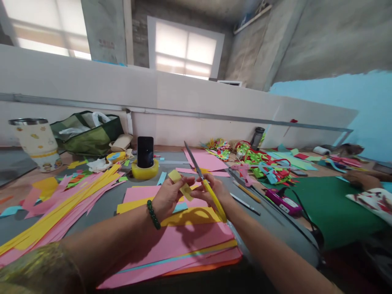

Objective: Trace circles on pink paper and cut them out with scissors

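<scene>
Two windows (171, 41) high up, glowing white, set among bare grey concrete walls (337, 41). Whitish partition (190, 92) with grey rail (183, 114) runs behind the desk (266, 241); light-blue wall section (373, 90) at far right, concrete above.

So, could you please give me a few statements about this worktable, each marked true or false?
1. The right hand holds yellow-handled scissors. True.
2. The green beaded bracelet is on the right wrist. False: the green beaded bracelet is on the left wrist.
3. The left hand holds a pale yellow paper strip. True.
4. The tumbler is right of the green bag in the picture. False: the tumbler is left of the green bag.
5. The phone lies flat. False: the phone stands upright.
</scene>
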Motion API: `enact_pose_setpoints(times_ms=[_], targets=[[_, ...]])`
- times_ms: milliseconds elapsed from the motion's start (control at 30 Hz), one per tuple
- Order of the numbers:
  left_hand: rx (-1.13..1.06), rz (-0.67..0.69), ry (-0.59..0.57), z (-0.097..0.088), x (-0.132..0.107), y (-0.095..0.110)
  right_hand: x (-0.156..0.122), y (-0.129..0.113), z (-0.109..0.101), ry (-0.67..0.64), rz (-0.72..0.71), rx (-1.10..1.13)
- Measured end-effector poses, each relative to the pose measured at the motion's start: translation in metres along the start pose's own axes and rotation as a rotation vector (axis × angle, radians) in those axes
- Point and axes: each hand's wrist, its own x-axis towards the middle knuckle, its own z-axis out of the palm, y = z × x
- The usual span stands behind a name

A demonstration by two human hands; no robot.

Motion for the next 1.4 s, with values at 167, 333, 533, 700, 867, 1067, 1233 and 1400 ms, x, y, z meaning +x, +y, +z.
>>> enact_pose_setpoints(times_ms=[167, 333, 533, 700, 867, 1067, 1233, 1400], targets=[[-0.061, -0.024, 0.058, 0.000, 0.003, 0.001, 0.010, 0.000, 0.004, -0.045, -0.047, -0.022], [0.014, -0.135, 0.124, -0.009, 0.010, 0.006, 0.016, 0.003, -0.002, 0.005, -0.046, -0.058], [0.111, -0.230, 0.194, -0.018, 0.016, 0.011, 0.023, 0.006, -0.014, 0.076, -0.049, -0.120], [0.105, -0.139, 0.281, -0.022, 0.022, 0.012, 0.028, 0.017, -0.024, 0.103, -0.017, -0.137], [-0.005, 0.026, 0.352, -0.021, 0.025, 0.018, 0.028, 0.031, -0.034, 0.076, -0.010, -0.130], [-0.075, -0.032, 0.219, -0.009, 0.015, 0.013, 0.019, 0.021, -0.019, 0.116, -0.063, -0.016], [-0.011, -0.072, 0.132, -0.008, 0.008, 0.009, 0.019, 0.006, -0.011, 0.088, -0.118, 0.040], [0.332, -0.124, 0.004, -0.017, 0.014, 0.026, 0.017, -0.004, -0.024, -0.055, -0.146, -0.030]])
